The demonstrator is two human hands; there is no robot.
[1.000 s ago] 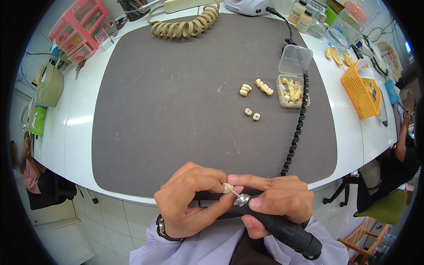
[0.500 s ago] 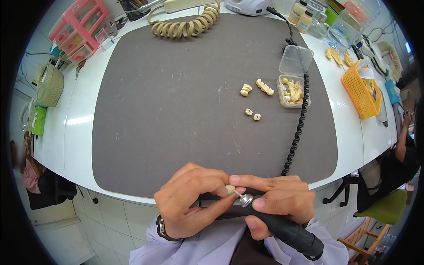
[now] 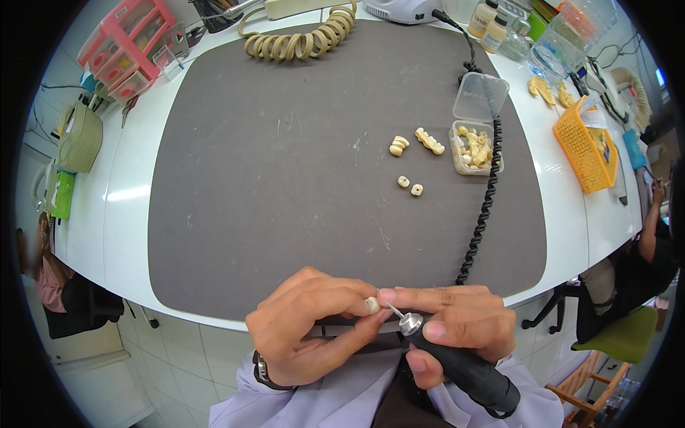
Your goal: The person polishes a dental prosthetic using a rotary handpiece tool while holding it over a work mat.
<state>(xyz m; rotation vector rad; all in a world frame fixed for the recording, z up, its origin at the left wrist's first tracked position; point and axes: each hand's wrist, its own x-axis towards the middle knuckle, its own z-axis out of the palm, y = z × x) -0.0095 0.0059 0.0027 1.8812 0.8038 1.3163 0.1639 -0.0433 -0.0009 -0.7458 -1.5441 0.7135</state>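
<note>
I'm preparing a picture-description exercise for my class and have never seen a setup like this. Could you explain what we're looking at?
There is no robot here: a person works with two bare hands. The view comes from a wide fisheye camera worn on the head, looking down, so straight edges bend near the rim.

The left hand pinches a small cream piece shaped like a tooth. The right hand holds a black tool whose thin metal tip points toward it; whether they touch is hard to tell.

Ahead, on a grey mat, lie two small pieces, two larger ones and an open clear box of similar bits. A coiled black cord crosses the mat.
</note>
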